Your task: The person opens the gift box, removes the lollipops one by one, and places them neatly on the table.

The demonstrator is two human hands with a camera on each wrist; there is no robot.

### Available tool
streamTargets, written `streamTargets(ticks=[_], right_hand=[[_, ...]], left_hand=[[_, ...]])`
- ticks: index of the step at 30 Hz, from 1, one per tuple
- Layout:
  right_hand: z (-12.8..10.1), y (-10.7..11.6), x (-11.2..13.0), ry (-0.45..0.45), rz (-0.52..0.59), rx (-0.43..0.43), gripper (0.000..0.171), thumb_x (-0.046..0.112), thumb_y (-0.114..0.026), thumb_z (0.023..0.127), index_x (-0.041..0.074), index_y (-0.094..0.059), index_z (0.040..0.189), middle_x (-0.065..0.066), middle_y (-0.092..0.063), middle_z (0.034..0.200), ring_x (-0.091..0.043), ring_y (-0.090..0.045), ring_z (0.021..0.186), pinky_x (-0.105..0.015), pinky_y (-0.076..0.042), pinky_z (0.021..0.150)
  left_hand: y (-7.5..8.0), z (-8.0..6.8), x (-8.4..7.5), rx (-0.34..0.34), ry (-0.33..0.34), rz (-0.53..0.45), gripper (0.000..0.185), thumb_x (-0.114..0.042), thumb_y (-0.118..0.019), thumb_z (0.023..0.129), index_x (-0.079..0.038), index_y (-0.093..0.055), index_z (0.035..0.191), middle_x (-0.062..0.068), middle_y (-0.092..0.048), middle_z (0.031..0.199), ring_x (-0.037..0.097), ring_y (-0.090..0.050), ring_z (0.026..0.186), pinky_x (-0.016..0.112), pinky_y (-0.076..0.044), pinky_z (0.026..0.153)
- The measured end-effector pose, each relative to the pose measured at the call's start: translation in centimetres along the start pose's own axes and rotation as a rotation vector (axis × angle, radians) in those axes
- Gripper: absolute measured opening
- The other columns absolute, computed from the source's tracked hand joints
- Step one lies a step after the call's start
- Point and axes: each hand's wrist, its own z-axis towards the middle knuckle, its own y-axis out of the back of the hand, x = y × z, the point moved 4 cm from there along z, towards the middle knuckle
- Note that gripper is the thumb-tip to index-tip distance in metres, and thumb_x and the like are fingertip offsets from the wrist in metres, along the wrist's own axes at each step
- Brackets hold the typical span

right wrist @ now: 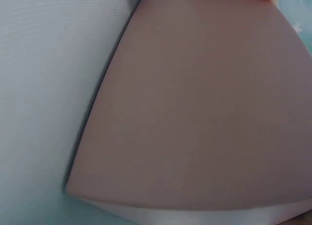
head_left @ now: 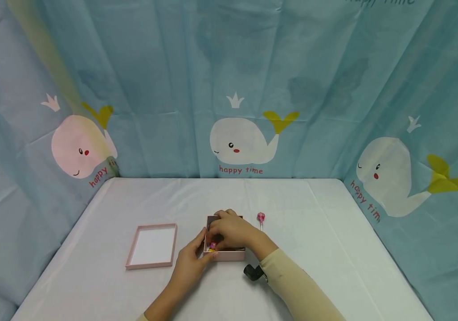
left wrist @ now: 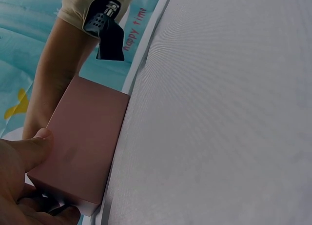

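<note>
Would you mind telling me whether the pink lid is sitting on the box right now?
No, the pink lid lies open side up on the table, left of the box.

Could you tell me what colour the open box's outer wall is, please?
Pink; the box shows best in the left wrist view.

Red "happy time" under centre whale [head_left: 242, 141] on blue backdrop cloth [head_left: 197, 67]. Same print partly readable under left whale [head_left: 79, 147], right whale [head_left: 389, 176]; fragment at top edge.

From my feed I count one open pink box [head_left: 229, 255], one pink lid [head_left: 152, 246] lying apart, one lollipop [head_left: 260, 217] on the bench [head_left: 333, 249], two hands, and three whales printed on the curtain [head_left: 229, 67].
</note>
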Motion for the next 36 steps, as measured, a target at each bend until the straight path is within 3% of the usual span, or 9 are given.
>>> streamTargets(ticks=[10, 14, 19, 23, 28, 36], right_hand=[[0.0, 0.0, 0.0, 0.030, -0.011, -0.011, 0.022, 0.056, -0.081, 0.082, 0.046, -0.075, 0.100, 0.031, -0.064, 0.105, -0.020, -0.049, 0.131, -0.036, -0.045, 0.104], [0.0, -0.1, -0.3, 0.013, 0.054, -0.023, 0.018, 0.052, -0.082, 0.084, 0.044, -0.074, 0.099, 0.031, -0.063, 0.102, -0.018, -0.048, 0.131, -0.038, -0.043, 0.111], [-0.1, 0.0, -0.7, -0.019, 0.160, -0.038, 0.019, 0.039, -0.085, 0.083, 0.037, -0.075, 0.099, 0.026, -0.064, 0.098, -0.015, -0.052, 0.129, -0.039, -0.031, 0.125], [-0.2, 0.2, -0.9, -0.056, 0.215, -0.055, 0.022, 0.036, -0.085, 0.083, 0.033, -0.076, 0.103, 0.024, -0.067, 0.101, -0.012, -0.052, 0.129, -0.039, -0.025, 0.128], [-0.4, 0.7, -1.1, -0.046, 0.245, -0.149, 0.022, 0.033, -0.085, 0.085, 0.029, -0.076, 0.104, 0.021, -0.070, 0.108, -0.012, -0.052, 0.130, -0.040, -0.032, 0.125], [-1.2, 2.3, -1.7, -0.082, 0.338, -0.295, 0.022, 0.030, -0.085, 0.086, 0.027, -0.075, 0.105, 0.017, -0.067, 0.106, -0.005, -0.055, 0.113, -0.035, -0.045, 0.110]], left_hand=[[0.1, 0.0, -0.2, 0.000, -0.005, -0.001, 0.085, -0.022, -0.086, 0.084, -0.006, -0.043, 0.155, 0.008, -0.044, 0.158, 0.027, -0.043, 0.145, 0.039, -0.039, 0.118], [0.0, 0.0, -0.2, 0.005, -0.015, -0.040, 0.086, -0.021, -0.086, 0.084, -0.004, -0.042, 0.155, 0.011, -0.043, 0.159, 0.028, -0.042, 0.145, 0.037, -0.041, 0.116], [-0.3, -0.1, 0.2, 0.037, -0.012, -0.096, 0.087, -0.020, -0.084, 0.085, -0.003, -0.038, 0.157, 0.013, -0.038, 0.161, 0.028, -0.039, 0.147, 0.032, -0.042, 0.114], [-0.4, 0.0, 0.4, 0.046, -0.005, -0.112, 0.088, -0.021, -0.084, 0.085, -0.004, -0.037, 0.157, 0.012, -0.037, 0.162, 0.027, -0.039, 0.147, 0.031, -0.041, 0.114], [-0.4, 0.0, 0.4, 0.058, -0.013, -0.105, 0.087, -0.024, -0.083, 0.086, -0.004, -0.037, 0.157, 0.012, -0.037, 0.162, 0.028, -0.038, 0.148, 0.032, -0.040, 0.115], [-0.3, 0.1, 0.3, 0.040, 0.005, -0.090, 0.088, -0.022, -0.084, 0.085, -0.003, -0.037, 0.157, 0.012, -0.038, 0.161, 0.029, -0.038, 0.148, 0.034, -0.040, 0.115]])
